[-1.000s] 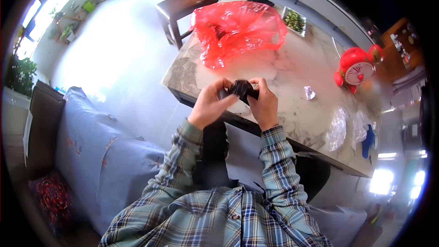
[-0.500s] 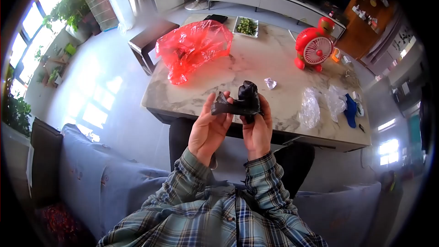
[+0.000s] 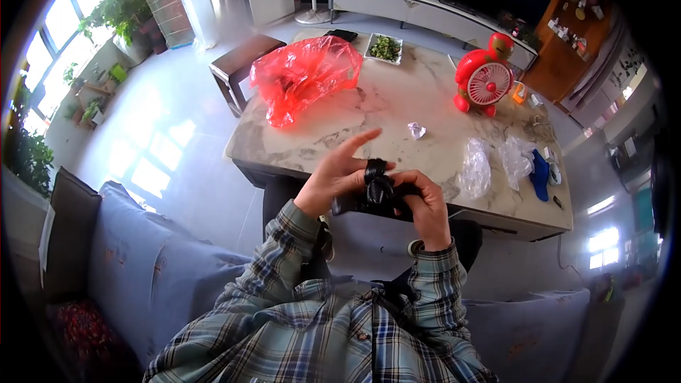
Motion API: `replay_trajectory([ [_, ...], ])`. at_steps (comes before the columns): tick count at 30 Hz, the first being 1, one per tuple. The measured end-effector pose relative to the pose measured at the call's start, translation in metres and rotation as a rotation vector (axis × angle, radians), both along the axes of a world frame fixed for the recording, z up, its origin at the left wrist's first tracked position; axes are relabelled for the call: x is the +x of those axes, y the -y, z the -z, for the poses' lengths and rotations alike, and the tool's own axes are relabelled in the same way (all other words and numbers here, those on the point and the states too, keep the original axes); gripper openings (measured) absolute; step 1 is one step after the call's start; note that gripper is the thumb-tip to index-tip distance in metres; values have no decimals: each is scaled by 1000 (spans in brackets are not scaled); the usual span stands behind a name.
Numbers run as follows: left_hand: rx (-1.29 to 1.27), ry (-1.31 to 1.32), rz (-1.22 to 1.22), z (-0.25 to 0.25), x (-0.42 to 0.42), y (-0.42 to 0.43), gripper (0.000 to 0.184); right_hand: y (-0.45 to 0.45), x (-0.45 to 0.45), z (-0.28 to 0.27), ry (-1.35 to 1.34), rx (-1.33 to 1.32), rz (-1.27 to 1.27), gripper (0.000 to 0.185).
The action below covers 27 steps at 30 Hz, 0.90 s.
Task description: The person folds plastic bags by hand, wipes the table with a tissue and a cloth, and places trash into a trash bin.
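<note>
Here, the right hand point(image 3: 430, 213) pinched black plastic point(image 3: 379, 189).
The left hand point(image 3: 333, 181) touched it, one finger spread away, its grip impossible to tell.

Marble-patterned table point(image 3: 386, 103) before you, long white cabinet point(image 3: 376, 1) beyond it, bright windows point(image 3: 62, 21) to your left, daylight glaring on pale floor point(image 3: 213, 159), cloth-covered sofa point(image 3: 167, 255) beside you.

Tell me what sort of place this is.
Most likely a living room in a home: there is a low marble-patterned table, a long white cabinet beyond it, and what looks like a sofa under pale blue cloth.
</note>
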<state>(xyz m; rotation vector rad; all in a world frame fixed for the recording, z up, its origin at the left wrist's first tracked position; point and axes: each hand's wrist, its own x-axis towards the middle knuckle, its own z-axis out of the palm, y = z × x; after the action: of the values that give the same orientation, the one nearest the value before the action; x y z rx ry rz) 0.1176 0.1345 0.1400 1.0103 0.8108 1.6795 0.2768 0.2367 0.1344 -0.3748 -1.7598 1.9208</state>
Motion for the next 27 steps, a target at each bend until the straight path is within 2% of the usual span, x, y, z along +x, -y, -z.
replay_trajectory([
  [1, -41, -107, 53, 1, -6, 1, 72, 2, 2, -8, 68, 62, 20, 24],
  [2, -56, -184, 44, 2, -7, 1, 66, 1, 2, -12, 134, 126, 37, 23],
  [4, -74, -336, 45, 0, -12, 3, 57, 2, -1, -9, 161, 546, 163, 20],
  [6, -133, -510, -91, 3, -9, 3, 44, 10, -5, -13, 185, 1014, 288, 19],
  [8, -216, -848, -203, 10, -9, 1, 41, 18, -10, -8, 267, 1070, 304, 20],
  [10, -196, -831, -248, 18, -7, 3, 37, 19, -15, 1, 350, 1145, 287, 21],
  [12, -143, -499, -209, 42, -8, -1, 33, 18, -20, 6, 353, 1119, 266, 22],
  [15, -192, -46, -200, 61, -3, 0, 29, 15, -26, 13, 329, 1019, 199, 24],
  [17, -216, -31, -265, 59, -1, 5, 27, 8, -33, 21, 295, 913, 149, 28],
  [18, -227, -22, -298, 59, -2, 6, 27, 7, -35, 24, 304, 778, 166, 29],
  [20, -236, -120, -308, 63, -9, 10, 20, 10, -40, 24, 326, 506, 191, 33],
  [21, -259, -202, -273, 64, -13, 13, 19, 5, -42, 27, 334, 573, 137, 43],
  [23, -318, -329, -225, 58, -19, 15, 14, -1, -49, 25, 271, 584, 9, 48],
  [24, -251, -453, -233, 60, -25, 16, 14, -4, -51, 24, 238, 590, -54, 50],
  [25, -182, -577, -242, 63, -32, 16, 14, -15, -53, 36, 249, 473, -201, 51],
  [27, -132, -727, -227, 68, -44, 15, 17, -19, -58, 38, 370, 237, -255, 44],
])
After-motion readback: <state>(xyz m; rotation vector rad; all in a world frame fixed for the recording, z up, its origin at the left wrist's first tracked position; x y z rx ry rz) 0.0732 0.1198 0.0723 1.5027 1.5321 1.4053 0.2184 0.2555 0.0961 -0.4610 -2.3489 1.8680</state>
